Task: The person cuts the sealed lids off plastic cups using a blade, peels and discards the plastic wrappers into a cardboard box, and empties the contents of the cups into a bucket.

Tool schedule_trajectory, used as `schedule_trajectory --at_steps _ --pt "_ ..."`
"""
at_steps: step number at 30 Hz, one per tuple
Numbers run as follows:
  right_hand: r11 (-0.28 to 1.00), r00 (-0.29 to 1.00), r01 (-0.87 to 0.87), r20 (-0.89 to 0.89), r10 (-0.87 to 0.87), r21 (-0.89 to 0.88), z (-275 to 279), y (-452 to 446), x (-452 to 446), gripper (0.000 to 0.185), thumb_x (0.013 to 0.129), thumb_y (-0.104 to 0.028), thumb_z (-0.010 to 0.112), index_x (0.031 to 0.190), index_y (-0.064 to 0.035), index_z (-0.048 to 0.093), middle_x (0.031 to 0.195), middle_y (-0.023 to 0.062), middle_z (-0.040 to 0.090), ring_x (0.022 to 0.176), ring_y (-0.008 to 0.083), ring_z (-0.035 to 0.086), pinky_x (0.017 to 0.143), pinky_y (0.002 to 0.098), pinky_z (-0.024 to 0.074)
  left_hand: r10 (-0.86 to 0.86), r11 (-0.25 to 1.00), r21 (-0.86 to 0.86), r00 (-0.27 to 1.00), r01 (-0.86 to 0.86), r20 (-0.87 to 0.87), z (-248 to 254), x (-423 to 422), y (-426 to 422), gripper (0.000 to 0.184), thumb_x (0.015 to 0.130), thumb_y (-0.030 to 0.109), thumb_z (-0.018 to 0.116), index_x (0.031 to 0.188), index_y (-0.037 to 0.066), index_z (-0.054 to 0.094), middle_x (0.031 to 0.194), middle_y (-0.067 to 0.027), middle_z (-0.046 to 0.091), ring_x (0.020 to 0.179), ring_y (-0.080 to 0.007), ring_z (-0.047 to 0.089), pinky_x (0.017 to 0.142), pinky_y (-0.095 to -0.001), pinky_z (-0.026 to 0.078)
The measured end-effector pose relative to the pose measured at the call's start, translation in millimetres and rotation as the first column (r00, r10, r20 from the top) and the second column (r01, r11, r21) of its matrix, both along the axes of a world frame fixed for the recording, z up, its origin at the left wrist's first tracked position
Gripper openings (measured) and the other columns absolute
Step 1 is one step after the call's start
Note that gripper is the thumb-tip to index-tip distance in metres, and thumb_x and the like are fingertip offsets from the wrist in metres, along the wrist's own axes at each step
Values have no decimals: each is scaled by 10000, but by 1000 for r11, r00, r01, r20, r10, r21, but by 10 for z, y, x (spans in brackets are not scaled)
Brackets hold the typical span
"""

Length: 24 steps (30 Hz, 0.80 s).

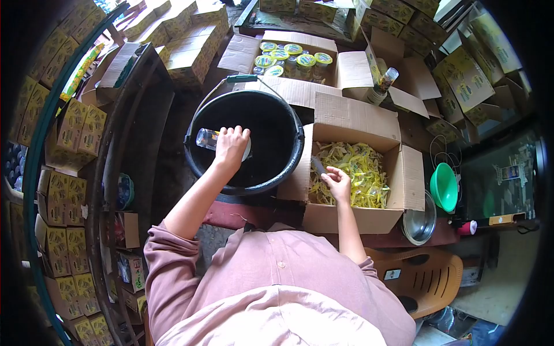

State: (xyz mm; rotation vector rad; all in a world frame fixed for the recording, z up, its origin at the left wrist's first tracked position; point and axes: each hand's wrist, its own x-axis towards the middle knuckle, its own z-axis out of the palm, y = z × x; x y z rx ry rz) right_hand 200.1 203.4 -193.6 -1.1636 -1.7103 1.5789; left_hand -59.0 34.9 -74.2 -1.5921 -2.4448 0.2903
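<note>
My left hand point(232, 149) is closed around a clear plastic jar point(206, 138), tipped on its side over the large black bucket point(271, 183). The jar's clear end sticks out to the left of my fingers; a pale part shows behind them on the right. Between the thumb and fingers of my right hand point(338, 184) is a dark, flat, blade-like tool point(318, 166). That hand is above an open cardboard box point(352, 219) filled with shredded yellow plastic strips point(369, 179).
An open carton behind the bucket holds several lidded jars point(280, 55). One clear jar point(385, 83) stands tilted in another carton to its right. A green bowl point(444, 185), a metal bowl point(421, 222) and an orange chair point(427, 277) are at right. Stacked cartons point(69, 242) line the left.
</note>
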Motion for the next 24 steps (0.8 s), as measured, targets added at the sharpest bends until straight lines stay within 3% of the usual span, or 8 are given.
schedule_trajectory --at_steps 5,9,18,24 --pt "995 995 99 -20 -99 -15 157 -63 129 312 709 -40 698 1006 -15 604 770 42 630 674 77 579 631 205 476 10 998 -56 1000 -9 24 181 -47 37 557 574 15 692 1094 88 506 942 -75 529 902 -217 549 795 -335 376" --pt "981 977 193 -94 -190 19 162 -67 195 304 726 -36 690 1017 -27 603 780 38 620 681 76 573 625 198 472 -6 1000 0 998 6 -61 277 -164 99 517 599 24 684 1081 90 509 939 -69 533 895 -210 552 782 -326 386" --pt "974 959 227 -177 -222 7 466 -169 264 281 744 8 655 1017 -6 589 763 38 621 667 72 579 607 187 473 -37 999 -41 993 32 -109 490 -244 177 531 586 57 709 1071 92 495 955 -67 539 928 -205 555 815 -340 397" --pt "961 929 275 -258 -264 9 533 -223 337 269 746 10 652 1008 -20 595 746 17 610 637 57 560 581 178 452 -85 996 -37 995 83 -52 215 -168 86 485 564 49 696 1011 87 513 932 -67 547 930 -207 542 767 -338 408"
